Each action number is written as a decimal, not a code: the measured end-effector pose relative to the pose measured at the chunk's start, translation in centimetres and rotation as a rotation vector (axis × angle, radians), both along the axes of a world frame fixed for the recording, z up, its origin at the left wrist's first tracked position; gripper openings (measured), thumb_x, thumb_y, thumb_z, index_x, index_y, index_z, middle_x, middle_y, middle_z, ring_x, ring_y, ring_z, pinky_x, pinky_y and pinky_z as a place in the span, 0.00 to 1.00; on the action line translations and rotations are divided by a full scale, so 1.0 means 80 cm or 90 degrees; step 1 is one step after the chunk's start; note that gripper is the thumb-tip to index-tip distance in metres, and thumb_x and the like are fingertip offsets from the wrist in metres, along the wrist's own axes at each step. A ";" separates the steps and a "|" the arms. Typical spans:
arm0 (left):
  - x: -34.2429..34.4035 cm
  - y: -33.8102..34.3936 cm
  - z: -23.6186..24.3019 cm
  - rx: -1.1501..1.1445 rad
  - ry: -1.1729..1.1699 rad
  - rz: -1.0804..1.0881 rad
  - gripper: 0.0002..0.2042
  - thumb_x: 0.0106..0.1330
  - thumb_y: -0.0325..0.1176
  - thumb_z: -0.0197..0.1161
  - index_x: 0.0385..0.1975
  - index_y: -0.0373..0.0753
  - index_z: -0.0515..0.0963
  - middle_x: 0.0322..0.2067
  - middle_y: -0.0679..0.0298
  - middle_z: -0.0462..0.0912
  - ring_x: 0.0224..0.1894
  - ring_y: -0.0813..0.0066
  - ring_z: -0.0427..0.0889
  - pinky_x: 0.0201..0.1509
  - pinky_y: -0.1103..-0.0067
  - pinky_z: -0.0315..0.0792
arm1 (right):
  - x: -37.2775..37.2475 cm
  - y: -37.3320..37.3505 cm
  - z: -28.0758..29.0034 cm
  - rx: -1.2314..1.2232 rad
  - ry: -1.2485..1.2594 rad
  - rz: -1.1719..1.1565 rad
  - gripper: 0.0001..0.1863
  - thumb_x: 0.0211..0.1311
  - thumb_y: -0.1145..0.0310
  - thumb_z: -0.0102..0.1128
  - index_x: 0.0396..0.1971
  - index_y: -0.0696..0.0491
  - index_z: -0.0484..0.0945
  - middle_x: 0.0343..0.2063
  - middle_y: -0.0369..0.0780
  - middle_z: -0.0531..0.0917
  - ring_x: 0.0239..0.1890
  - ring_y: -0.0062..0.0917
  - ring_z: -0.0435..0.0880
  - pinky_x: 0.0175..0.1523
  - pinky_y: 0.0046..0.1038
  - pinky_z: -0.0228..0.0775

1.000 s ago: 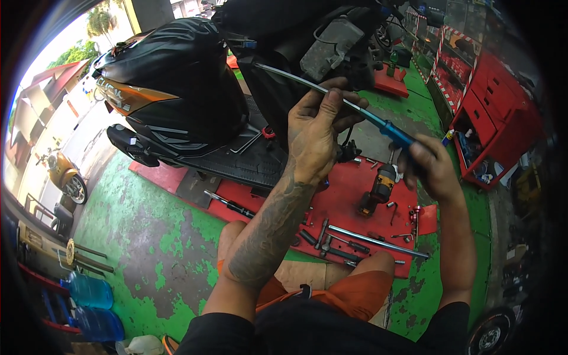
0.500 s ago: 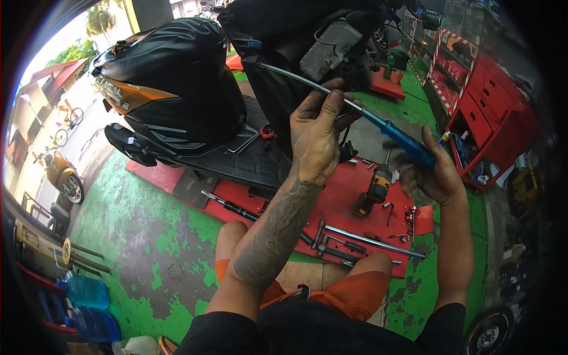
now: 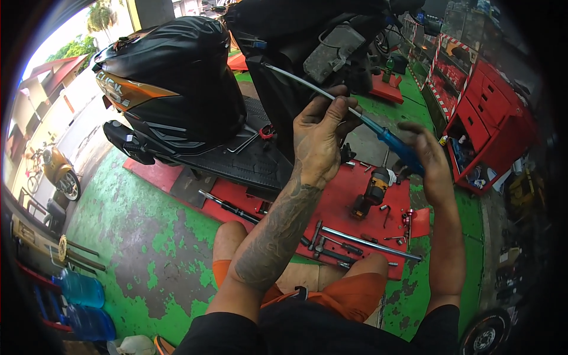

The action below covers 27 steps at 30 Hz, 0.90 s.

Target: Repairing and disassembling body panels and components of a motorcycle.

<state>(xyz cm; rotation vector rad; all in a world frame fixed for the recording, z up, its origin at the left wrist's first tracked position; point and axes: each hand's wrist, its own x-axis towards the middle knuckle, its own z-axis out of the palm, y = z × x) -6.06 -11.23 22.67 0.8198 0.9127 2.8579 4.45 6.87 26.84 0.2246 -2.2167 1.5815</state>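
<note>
Left hand (image 3: pixel 322 139) pinches screwdriver shaft (image 3: pixel 307 83); right hand (image 3: pixel 429 163) loosely curled on blue handle (image 3: pixel 393 144).

I see the scooter (image 3: pixel 177 100) ahead and to the left, standing on the floor (image 3: pixel 148 236). The mat (image 3: pixel 349 201) lies before it, with the drill (image 3: pixel 370 192) and a long bar (image 3: pixel 370 244) on it. The tool cabinet (image 3: pixel 485 118) stands to the right. Water bottles (image 3: pixel 83 302) sit far left.
</note>
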 end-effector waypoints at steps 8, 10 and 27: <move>0.010 0.002 0.009 0.108 -0.048 -0.083 0.15 0.67 0.32 0.61 0.51 0.34 0.71 0.48 0.56 0.78 0.49 0.66 0.80 0.53 0.71 0.78 | -0.005 0.010 -0.026 0.149 0.102 -0.051 0.13 0.60 0.70 0.66 0.40 0.57 0.74 0.34 0.37 0.79 0.34 0.18 0.78 0.40 0.21 0.72; 0.003 0.003 0.008 0.035 -0.094 -0.022 0.15 0.68 0.32 0.61 0.50 0.34 0.72 0.45 0.57 0.79 0.47 0.67 0.81 0.50 0.71 0.79 | -0.007 0.008 -0.028 0.159 0.110 -0.069 0.16 0.54 0.75 0.69 0.41 0.57 0.73 0.38 0.37 0.77 0.40 0.18 0.76 0.45 0.22 0.70; 0.005 -0.022 -0.034 0.115 -0.091 -0.048 0.14 0.69 0.30 0.57 0.52 0.36 0.68 0.37 0.64 0.77 0.34 0.79 0.77 0.34 0.82 0.73 | -0.134 -0.207 0.055 0.504 0.444 -0.170 0.11 0.63 0.63 0.57 0.36 0.57 0.79 0.33 0.46 0.82 0.36 0.44 0.82 0.41 0.39 0.75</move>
